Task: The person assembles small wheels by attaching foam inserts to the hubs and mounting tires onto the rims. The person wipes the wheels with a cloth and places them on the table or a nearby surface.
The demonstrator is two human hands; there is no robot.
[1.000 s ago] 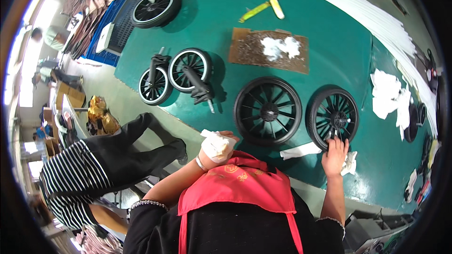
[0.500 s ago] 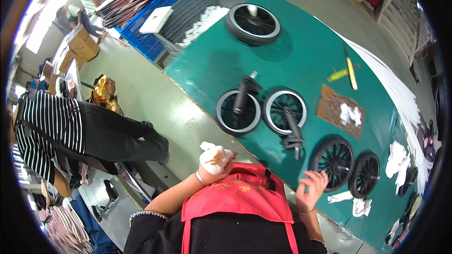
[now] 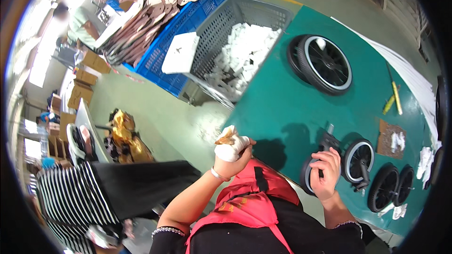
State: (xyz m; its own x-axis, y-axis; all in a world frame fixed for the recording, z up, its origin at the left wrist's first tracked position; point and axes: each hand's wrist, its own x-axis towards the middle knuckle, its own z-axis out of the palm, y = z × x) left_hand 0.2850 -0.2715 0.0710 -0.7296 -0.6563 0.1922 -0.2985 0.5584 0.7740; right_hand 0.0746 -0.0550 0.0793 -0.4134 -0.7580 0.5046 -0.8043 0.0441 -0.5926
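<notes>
A crumpled white cloth (image 3: 228, 149) with brownish stains is gripped in my left hand (image 3: 240, 159), beside the green table's near left edge. My right hand (image 3: 326, 175) has loosely curved fingers set apart and appears to hold nothing. It is over a wheel with a black fork (image 3: 328, 141), partly covering that wheel, and I cannot tell if they touch. Just to its right lies another grey-rimmed wheel with a fork (image 3: 359, 161). Farther right are two black wheels (image 3: 383, 187). Toward the far end, a large grey-rimmed wheel (image 3: 326, 64) leans over another wheel.
The green table (image 3: 268, 108) also carries yellow-handled tools (image 3: 395, 98), a brown board (image 3: 390, 136) and white cloths (image 3: 425, 160). A grey crate (image 3: 207, 42) of white pieces adjoins it, beside a blue crate (image 3: 160, 77). A person in stripes (image 3: 75, 202) stands at left.
My view has swung left, so the table and wheels sit farther right and the grey crate shows more fully. My left hand still grips the cloth; my right hand is now over the forked wheel.
</notes>
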